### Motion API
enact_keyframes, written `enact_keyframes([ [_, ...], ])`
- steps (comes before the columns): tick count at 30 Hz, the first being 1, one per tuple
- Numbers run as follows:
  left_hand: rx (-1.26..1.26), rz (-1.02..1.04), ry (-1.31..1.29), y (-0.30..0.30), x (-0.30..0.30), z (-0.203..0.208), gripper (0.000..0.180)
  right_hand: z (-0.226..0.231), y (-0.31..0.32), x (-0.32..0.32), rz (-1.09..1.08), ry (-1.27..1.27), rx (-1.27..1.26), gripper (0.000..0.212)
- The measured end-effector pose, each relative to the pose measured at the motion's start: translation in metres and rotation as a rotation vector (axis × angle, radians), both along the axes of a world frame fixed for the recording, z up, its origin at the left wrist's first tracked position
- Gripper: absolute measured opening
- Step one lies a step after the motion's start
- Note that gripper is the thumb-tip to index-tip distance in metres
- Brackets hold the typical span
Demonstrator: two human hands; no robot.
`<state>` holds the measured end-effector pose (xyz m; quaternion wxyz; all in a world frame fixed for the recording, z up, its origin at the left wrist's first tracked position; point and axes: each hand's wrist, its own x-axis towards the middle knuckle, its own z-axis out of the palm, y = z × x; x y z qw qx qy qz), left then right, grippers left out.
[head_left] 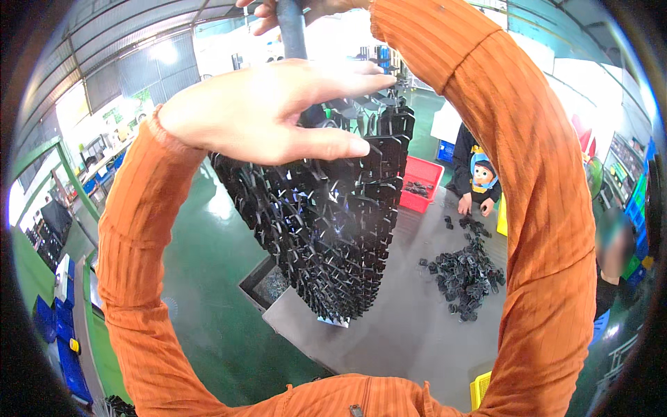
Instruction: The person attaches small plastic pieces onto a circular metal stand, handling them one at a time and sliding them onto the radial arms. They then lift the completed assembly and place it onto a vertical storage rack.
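Overhead, the right hand wraps closed around a grey pole at the very top edge of the view, and from that pole hangs a dense rack of small black parts, raised above the grey table. The left hand lies flat against the upper side of the rack, fingers straight and together, thumb along the parts; it seems only to steady rather than grip, though the contact side is hidden. The rack looks heavy and stiff as a whole, its clipped pieces likely to snap off (a loose pile of black parts lies on the table), so the pole is the sound hold. A red bin stands beyond.
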<state>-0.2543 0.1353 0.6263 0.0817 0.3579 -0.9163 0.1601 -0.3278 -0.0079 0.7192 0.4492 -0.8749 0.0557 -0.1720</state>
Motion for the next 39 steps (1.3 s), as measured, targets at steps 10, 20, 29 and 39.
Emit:
enact_keyframes([
  [10,-0.098,0.152,-0.023,-0.011,-0.018,-0.006,0.053,-0.015,0.0,-0.036,-0.315,-0.11,-0.21,0.059],
  [20,-0.103,0.069,-0.042,-0.022,-0.013,-0.012,0.049,-0.185,-0.002,-0.144,-0.687,-0.676,-0.413,0.023],
  [29,-0.069,0.066,-0.057,-0.024,-0.022,-0.011,0.048,-0.183,-0.008,-0.133,-0.551,-0.562,-0.384,0.029],
  [39,-0.116,0.175,-0.089,-0.016,-0.019,-0.01,0.048,-0.194,-0.023,-0.115,-0.131,-0.706,0.411,0.018],
])
